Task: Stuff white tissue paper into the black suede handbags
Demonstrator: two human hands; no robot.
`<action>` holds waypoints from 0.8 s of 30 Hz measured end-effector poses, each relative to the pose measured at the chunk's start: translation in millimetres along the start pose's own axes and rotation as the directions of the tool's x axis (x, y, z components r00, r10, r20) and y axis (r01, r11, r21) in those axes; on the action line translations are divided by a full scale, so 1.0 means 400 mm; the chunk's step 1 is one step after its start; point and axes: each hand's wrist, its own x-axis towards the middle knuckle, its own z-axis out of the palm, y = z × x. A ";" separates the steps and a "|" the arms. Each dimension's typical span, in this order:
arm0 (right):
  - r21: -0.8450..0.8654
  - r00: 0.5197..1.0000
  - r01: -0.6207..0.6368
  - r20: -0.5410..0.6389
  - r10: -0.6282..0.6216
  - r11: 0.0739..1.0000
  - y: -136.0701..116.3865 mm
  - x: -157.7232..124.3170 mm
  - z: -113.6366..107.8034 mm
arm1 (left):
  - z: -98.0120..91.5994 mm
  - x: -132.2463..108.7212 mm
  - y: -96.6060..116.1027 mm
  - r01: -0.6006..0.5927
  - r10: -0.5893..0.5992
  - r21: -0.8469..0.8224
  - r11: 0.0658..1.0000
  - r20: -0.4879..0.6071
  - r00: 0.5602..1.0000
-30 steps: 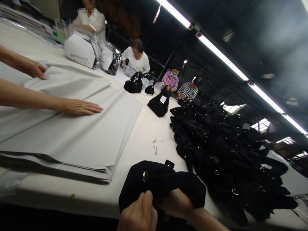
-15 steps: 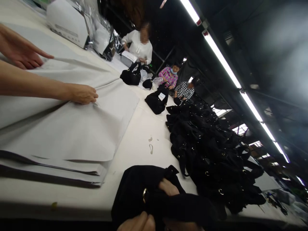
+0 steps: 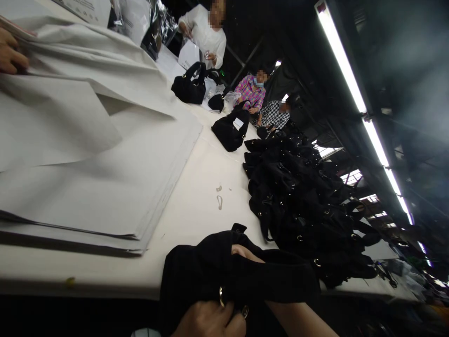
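Black bag (image 3: 194,271) | left hand (image 3: 212,318) pinching its front, beside gold ring (image 3: 221,296) | right hand (image 3: 247,253) behind its handle (image 3: 280,283), grip cannot be told | could twist if pulled unevenly

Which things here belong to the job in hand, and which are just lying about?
Job in hand: black bag; left hand beside the bag's gold ring; right hand, partly hidden; probably the pile of black bags.

Apparently just lying about: pale scraps; grey sheets, near a co-worker's hand.

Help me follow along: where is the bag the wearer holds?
In the head view, the black bag is at bottom centre, below and right of the grey sheets, with the left hand and right hand on it.
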 end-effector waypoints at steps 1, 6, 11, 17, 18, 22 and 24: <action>0.007 0.998 0.006 -0.054 -0.006 1.000 0.020 -0.002 -0.008 | -0.002 0.008 0.000 -0.010 0.010 -0.021 1.000 0.023 1.000; 0.060 0.992 0.099 -0.085 -0.094 0.993 0.050 -0.006 -0.022 | -0.043 0.065 -0.002 0.052 -0.040 -0.061 0.997 0.184 0.982; -0.240 0.951 0.226 -0.155 -0.267 0.944 0.005 -0.029 -0.025 | -0.075 0.074 -0.005 0.127 -0.113 -0.058 0.990 0.201 0.973; -0.354 0.981 0.195 0.049 -0.190 0.915 -0.014 -0.023 -0.060 | -0.059 0.056 0.025 0.126 -0.117 -0.035 0.991 0.185 0.976; -0.354 0.983 0.184 0.044 -0.181 0.917 -0.017 -0.007 -0.056 | -0.053 0.057 0.028 0.124 -0.117 -0.027 0.992 0.185 0.976; -0.381 0.979 0.202 0.068 -0.190 0.902 -0.032 0.081 -0.017 | -0.020 0.065 0.020 0.105 -0.103 0.001 0.994 0.206 0.973; -0.397 0.977 0.211 0.071 -0.199 0.893 -0.038 0.115 -0.003 | -0.013 0.070 0.010 0.131 -0.122 -0.024 0.991 0.234 0.965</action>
